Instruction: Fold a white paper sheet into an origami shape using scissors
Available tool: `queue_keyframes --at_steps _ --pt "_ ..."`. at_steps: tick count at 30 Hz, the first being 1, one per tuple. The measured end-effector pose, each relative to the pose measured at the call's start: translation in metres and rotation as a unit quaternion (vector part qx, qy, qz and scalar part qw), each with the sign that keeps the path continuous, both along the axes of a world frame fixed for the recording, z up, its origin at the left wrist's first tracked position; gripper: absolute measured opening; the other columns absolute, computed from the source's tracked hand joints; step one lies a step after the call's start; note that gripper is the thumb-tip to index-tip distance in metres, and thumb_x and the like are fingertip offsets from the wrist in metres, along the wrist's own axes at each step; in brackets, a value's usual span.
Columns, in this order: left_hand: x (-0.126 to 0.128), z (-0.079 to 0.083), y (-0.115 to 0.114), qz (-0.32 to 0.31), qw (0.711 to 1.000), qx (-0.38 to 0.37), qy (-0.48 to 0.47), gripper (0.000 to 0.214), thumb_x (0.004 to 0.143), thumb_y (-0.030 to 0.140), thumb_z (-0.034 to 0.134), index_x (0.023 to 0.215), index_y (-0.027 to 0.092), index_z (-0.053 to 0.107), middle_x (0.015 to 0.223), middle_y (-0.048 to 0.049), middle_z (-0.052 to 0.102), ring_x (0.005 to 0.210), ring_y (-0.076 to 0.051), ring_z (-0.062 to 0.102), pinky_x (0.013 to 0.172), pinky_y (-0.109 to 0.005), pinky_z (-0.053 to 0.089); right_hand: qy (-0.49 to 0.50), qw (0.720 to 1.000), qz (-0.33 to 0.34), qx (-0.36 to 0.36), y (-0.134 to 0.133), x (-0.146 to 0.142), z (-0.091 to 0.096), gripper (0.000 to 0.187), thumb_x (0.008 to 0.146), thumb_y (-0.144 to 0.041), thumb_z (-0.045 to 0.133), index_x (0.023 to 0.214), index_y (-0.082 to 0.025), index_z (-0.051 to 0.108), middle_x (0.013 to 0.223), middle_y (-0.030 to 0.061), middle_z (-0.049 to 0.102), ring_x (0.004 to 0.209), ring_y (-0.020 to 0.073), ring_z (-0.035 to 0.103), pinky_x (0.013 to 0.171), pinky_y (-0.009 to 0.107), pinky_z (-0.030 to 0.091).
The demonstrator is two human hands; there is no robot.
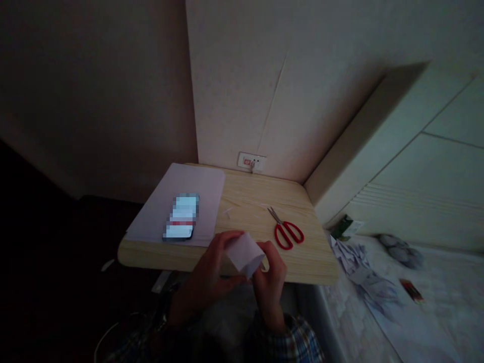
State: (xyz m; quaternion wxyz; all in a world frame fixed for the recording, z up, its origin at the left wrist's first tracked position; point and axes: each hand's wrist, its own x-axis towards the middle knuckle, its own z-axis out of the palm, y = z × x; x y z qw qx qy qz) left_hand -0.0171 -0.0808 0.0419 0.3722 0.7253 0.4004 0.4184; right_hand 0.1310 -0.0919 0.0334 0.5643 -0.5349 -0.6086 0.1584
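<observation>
Between my two hands, over the front edge of the small wooden table (249,196), is a folded piece of white paper (244,253). My left hand (215,267) grips it from the left, with fingers along its far side and the thumb below. On the right, my right hand (271,269) pinches its lower right edge. To the right of the hands lies a pair of scissors (285,229) with red handles, blades pointing away. A lit phone (182,217) rests on a stack of white paper (202,186) at the table's left; its screen is blurred.
Small paper scraps (227,212) lie mid-table. A wall socket (252,161) sits just above the back edge. At right, crumpled paper (355,264), grey bundled cloth (400,249) and a small reddish packet (411,291) lie on a bed (449,282). A white cable (113,327) hangs at lower left.
</observation>
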Motion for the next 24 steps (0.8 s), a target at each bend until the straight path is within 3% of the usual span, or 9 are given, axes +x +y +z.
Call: queue_keyframes --at_steps 6,11,14,19,22,24 --pt "-0.006 0.006 0.000 -0.029 0.999 0.012 -0.021 0.060 0.077 0.029 0.072 0.130 0.026 0.043 0.131 -0.0088 0.055 0.121 -0.027 0.052 0.103 -0.040 0.040 0.016 1.000 -0.002 0.000 0.000 0.000 0.001 0.009 0.079 -0.016 0.054 0.077 -0.022 0.061 0.066 -0.0025 0.059 0.061 0.0153 0.054 0.055 0.024 0.041" --pt "-0.010 0.005 0.001 -0.053 0.997 0.052 -0.034 0.075 0.073 0.045 0.072 0.139 0.031 0.038 0.142 -0.0090 0.048 0.130 -0.028 0.044 0.109 -0.040 0.034 0.027 1.000 0.004 0.006 0.000 0.000 0.002 0.011 0.076 -0.014 0.052 0.076 -0.022 0.060 0.066 -0.0025 0.059 0.061 0.0159 0.055 0.055 0.024 0.041" --pt "-0.012 0.006 0.002 -0.069 0.994 0.079 -0.015 0.077 0.073 0.045 0.072 0.141 0.032 0.037 0.149 -0.0087 0.041 0.134 -0.028 0.040 0.110 -0.039 0.033 0.029 1.000 0.004 0.001 -0.001 0.001 0.002 0.013 0.074 -0.013 0.051 0.076 -0.022 0.061 0.065 -0.0025 0.058 0.060 0.0159 0.054 0.054 0.024 0.040" --pt "-0.013 0.008 0.003 0.024 0.983 0.177 0.038 0.039 0.089 0.022 0.057 0.128 0.027 0.055 0.135 -0.0076 0.055 0.124 -0.024 0.050 0.107 -0.039 0.037 0.019 1.000 -0.002 0.017 -0.003 0.001 0.000 0.010 0.076 -0.015 0.053 0.077 -0.021 0.061 0.066 -0.0019 0.058 0.060 0.0155 0.054 0.054 0.024 0.041" --pt "-0.011 0.010 0.001 0.085 0.960 0.260 0.061 0.034 0.088 0.013 0.054 0.120 0.024 0.061 0.116 -0.0072 0.063 0.111 -0.022 0.055 0.098 -0.037 0.043 -0.014 0.998 -0.012 0.056 -0.004 0.001 0.000 0.009 0.079 -0.016 0.054 0.080 -0.020 0.061 0.067 -0.0023 0.058 0.059 0.0146 0.054 0.053 0.024 0.041" --pt "-0.008 0.013 -0.001 0.108 0.953 0.275 0.072 0.035 0.085 0.012 0.056 0.118 0.020 0.061 0.108 -0.0076 0.063 0.102 -0.022 0.056 0.091 -0.035 0.047 -0.050 0.995 -0.026 0.087 -0.004 0.000 0.001 0.011 0.080 -0.013 0.054 0.081 -0.020 0.061 0.067 -0.0026 0.057 0.059 0.0140 0.053 0.053 0.023 0.040"
